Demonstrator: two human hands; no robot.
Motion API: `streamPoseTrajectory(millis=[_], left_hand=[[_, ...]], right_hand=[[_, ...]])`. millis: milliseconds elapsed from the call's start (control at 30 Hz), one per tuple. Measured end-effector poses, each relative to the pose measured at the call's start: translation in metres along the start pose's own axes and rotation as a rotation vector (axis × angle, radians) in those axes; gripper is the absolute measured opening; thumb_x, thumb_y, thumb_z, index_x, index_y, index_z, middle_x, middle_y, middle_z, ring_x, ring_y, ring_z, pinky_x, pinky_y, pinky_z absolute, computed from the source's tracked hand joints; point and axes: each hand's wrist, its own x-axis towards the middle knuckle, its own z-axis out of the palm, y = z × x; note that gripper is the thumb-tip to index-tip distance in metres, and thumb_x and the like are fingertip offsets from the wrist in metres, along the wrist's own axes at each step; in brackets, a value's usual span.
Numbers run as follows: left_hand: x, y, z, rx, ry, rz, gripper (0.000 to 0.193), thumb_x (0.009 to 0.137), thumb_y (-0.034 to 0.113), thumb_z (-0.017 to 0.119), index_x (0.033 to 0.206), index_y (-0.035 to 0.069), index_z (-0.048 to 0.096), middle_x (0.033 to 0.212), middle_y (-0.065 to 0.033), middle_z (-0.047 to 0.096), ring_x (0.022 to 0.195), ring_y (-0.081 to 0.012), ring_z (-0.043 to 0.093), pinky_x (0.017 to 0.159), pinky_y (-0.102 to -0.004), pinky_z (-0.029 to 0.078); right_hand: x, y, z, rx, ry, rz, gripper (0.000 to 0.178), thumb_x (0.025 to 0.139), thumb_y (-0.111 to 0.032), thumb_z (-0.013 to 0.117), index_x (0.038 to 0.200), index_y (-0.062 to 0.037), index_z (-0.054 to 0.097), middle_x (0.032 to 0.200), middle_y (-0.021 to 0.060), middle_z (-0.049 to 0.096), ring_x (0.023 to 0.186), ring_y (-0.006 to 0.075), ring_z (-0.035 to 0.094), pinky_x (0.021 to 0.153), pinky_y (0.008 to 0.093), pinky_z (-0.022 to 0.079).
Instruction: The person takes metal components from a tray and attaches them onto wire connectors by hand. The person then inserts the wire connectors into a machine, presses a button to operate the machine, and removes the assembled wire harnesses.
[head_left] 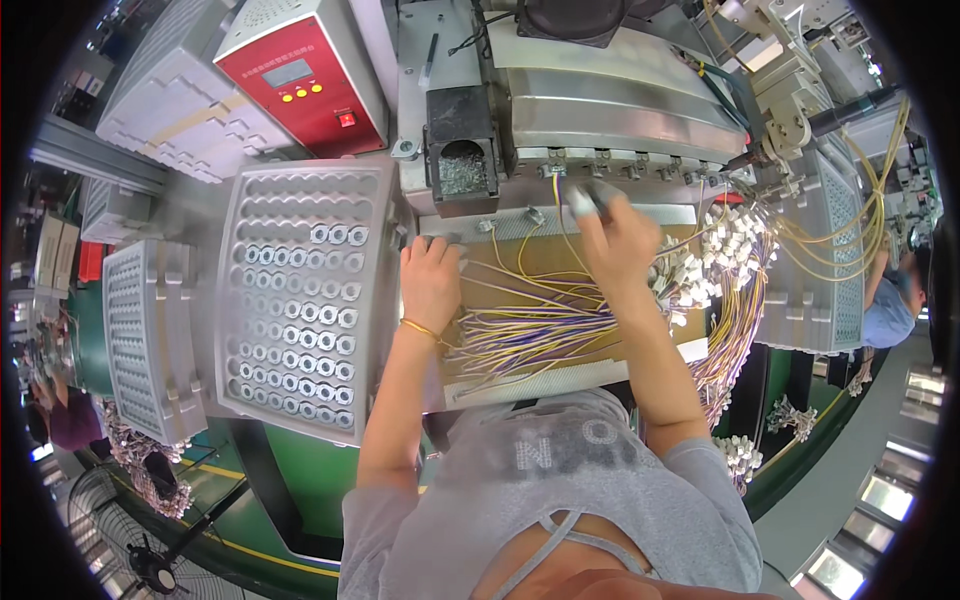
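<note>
My left hand [430, 282] is closed, fingers curled down at the left edge of a brown work board [540, 255]. Anything under its fingertips is too small to make out. To the right and farther forward, my right hand [622, 240] is pinched near the front of a metal machine [620, 110]. A blurred dark and silvery shape shows at its white-tipped fingers. Yellow and purple wires [540, 330] lie across the board between my forearms. One wire runs up to a small connector [553, 168] at the machine's front. Another small connector [486, 226] lies near my left hand.
On the left stands a grey tray [232, 300] with rows of round metal parts [322, 338]. Behind it is a red control box [300, 80]. A black bin [462, 190] holds shiny bits. White connectors [700, 265] pile up right of the board, their wires hanging over the edge.
</note>
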Motion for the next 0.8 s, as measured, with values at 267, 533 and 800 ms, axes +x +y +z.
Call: streamPoseTrajectory(millis=[267,533,800], left_hand=[[0.012,-0.033,-0.047,-0.055,0.265,-0.29,0.02,0.072,0.011,0.059,0.092,0.009,0.061,0.091,-0.0076,0.057,0.082,-0.0279,0.051,0.072,-0.0369,0.04],[-0.015,-0.123,-0.05,0.581,0.184,-0.604,0.035,0.07,0.032,0.061,0.094,0.007,0.061,0.099,-0.0087,0.057,0.09,-0.0299,0.048,0.084,-0.0456,0.033],[0.01,-0.01,-0.091,-1.334,0.189,-0.789,0.031,0.081,0.013,0.053,0.107,-0.003,0.051,0.09,-0.0091,0.059,0.075,-0.0146,0.058,0.056,-0.0249,0.049]], right_hand=[[-0.05,0.042,0.043,-0.46,-0.499,-0.58,0.024,0.059,-0.002,0.059,0.082,-0.0022,0.051,0.07,0.0096,0.047,0.067,0.0249,0.051,0.055,0.0349,0.043],[-0.036,-0.005,0.04,-0.154,-0.4,-0.665,0.017,0.062,0.006,0.055,0.079,0.0006,0.054,0.063,0.0101,0.045,0.058,0.0253,0.049,0.048,0.0359,0.041],[-0.026,-0.01,0.021,0.212,-0.448,-0.229,0.024,0.065,0.005,0.056,0.089,0.003,0.057,0.061,0.0109,0.046,0.053,0.0249,0.045,0.048,0.0327,0.039]])
